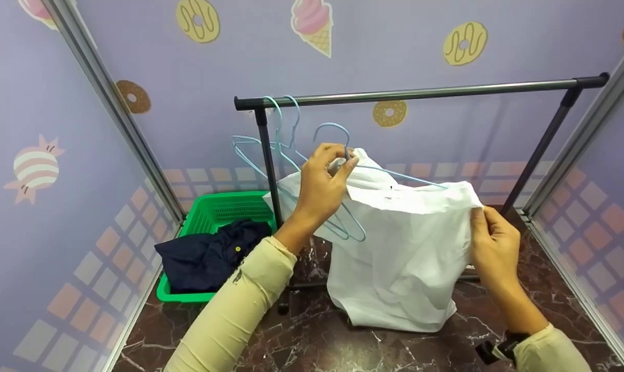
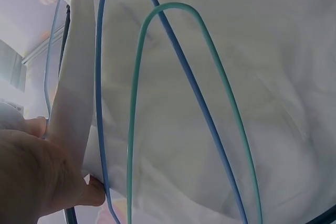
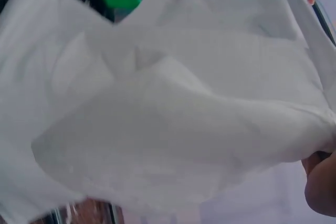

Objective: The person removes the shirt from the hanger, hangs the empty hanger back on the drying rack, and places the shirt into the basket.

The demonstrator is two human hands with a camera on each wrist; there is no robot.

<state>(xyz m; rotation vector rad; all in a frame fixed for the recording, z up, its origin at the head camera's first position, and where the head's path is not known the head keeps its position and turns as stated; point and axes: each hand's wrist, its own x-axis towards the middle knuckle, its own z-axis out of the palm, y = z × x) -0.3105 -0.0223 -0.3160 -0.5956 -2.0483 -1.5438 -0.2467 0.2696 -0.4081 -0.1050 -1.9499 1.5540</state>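
A light blue wire hanger sits inside the neck of a white shirt, its hook free of the rail. My left hand pinches the hanger at the base of the hook, beside the collar. At the shirt's right shoulder, my right hand grips the cloth between thumb and fingers. The shirt hangs down toward the floor. In the left wrist view, a blue hanger and a green-looking hanger cross in front of the white cloth. Cloth fills most of the right wrist view, hiding most of the right hand.
Two blue hangers hang at the left end of a metal clothes rail on dark posts. To the left, a green basket holds a dark navy garment. Patterned walls stand on three sides above a dark marbled floor.
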